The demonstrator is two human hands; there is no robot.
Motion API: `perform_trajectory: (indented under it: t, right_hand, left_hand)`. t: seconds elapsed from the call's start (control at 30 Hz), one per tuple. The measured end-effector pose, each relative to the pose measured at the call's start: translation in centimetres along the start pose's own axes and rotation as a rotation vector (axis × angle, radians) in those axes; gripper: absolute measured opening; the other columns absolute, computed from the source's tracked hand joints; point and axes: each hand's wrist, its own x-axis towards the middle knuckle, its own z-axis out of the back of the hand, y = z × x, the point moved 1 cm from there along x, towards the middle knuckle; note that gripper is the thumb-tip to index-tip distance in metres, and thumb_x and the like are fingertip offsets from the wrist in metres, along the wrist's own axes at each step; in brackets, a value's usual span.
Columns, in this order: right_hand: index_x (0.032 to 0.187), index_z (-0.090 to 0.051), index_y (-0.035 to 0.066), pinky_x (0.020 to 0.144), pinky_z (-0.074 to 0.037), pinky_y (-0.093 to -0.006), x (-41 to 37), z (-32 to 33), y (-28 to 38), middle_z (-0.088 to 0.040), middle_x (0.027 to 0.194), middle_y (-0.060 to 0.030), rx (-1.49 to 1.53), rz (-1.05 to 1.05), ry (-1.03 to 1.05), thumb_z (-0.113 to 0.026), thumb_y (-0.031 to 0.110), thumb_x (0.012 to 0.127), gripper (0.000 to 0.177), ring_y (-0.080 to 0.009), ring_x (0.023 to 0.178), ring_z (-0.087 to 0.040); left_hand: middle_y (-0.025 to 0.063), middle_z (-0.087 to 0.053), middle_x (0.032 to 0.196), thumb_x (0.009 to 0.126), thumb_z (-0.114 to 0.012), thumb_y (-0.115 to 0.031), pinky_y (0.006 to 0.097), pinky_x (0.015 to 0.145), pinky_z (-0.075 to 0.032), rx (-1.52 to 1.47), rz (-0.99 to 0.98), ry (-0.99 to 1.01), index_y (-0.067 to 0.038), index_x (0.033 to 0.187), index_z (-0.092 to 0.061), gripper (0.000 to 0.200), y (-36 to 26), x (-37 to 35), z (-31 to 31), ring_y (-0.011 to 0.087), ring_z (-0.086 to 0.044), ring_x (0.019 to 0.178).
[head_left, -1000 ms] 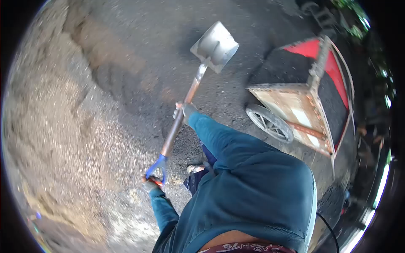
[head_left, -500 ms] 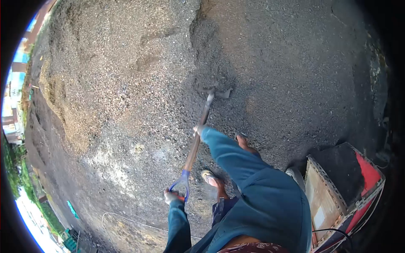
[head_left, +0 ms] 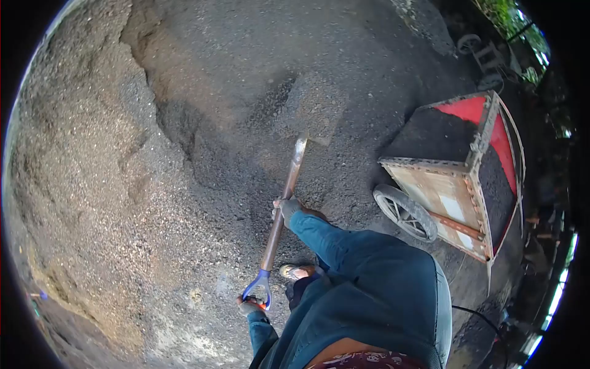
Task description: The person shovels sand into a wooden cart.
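Blue D-grip (head_left: 258, 286) clamped in my left hand (head_left: 249, 303), right hand (head_left: 286, 208) closed round the shovel (head_left: 291, 175) mid-shaft. Its blade, heaped with gravel (head_left: 307, 107), sits between the pile (head_left: 92, 154) and the wheelbarrow (head_left: 442, 184). It looks stiff and front-heavy, so I'd grip nearer the blade.

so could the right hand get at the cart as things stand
Probably not: the right hand is wrapped round the shovel shaft, and the cart stands well off to that side across open ground.
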Motion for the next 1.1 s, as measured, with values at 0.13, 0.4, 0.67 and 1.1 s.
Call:
perform_trajectory:
  t: [0.13, 0.4, 0.67, 1.1]
  right_hand:
    - [0.097, -0.048, 0.005, 0.041, -0.051, -0.0412, -7.8, 8.5, 12.5, -0.055, 0.067, -0.0098, 0.364, 0.277, -0.199, -0.064, 0.001, 0.085, 0.021, -0.0245, 0.049, -0.057]
    - [0.084, -0.050, 0.013, 0.059, -0.050, -0.0445, -16.7, 18.5, 28.8, -0.050, 0.067, -0.0038, 0.686, 0.623, 0.053, -0.058, 0.012, 0.086, 0.009, -0.0227, 0.058, -0.052]
    - [0.097, -0.053, 0.008, 0.055, -0.055, -0.0469, -5.8, 4.5, 4.2, -0.055, 0.070, -0.0089, 0.090, 0.066, 0.107, -0.064, 0.007, 0.085, 0.016, -0.0260, 0.058, -0.060]
    - [0.132, -0.054, 0.000, 0.107, -0.031, -0.0476, 31.5, 8.2, -13.9, -0.038, 0.145, -0.0248, -1.194, 0.077, 0.180, -0.051, 0.048, 0.093, 0.062, -0.0388, 0.135, -0.034]
  left_hand:
    - [0.0030, -0.041, 0.046, 0.092, -0.050, -0.044, 0.0341, 0.034, -0.034, 0.185, -0.180, 0.353, -0.016, 0.063, -0.046, 0.040, 0.6, 5.5, -9.9, 0.0209, -0.041, 0.035]
    - [0.0052, -0.051, 0.062, 0.089, -0.062, -0.047, 0.0325, 0.044, -0.047, 0.541, -0.473, 1.232, -0.007, 0.092, -0.051, 0.042, -6.3, -30.6, -27.2, 0.0168, -0.051, 0.047]
    - [0.0001, -0.042, 0.051, 0.087, -0.045, -0.064, 0.0410, 0.046, -0.035, 0.065, 0.036, 0.321, -0.019, 0.066, -0.045, 0.050, 0.9, -3.2, 0.9, 0.0232, -0.042, 0.044]
    - [0.0043, -0.047, 0.058, 0.085, -0.048, -0.060, 0.0513, 0.050, -0.037, -0.105, 0.057, -0.851, -0.014, 0.081, -0.050, 0.047, 5.1, -8.2, 15.7, 0.0244, -0.043, 0.045]
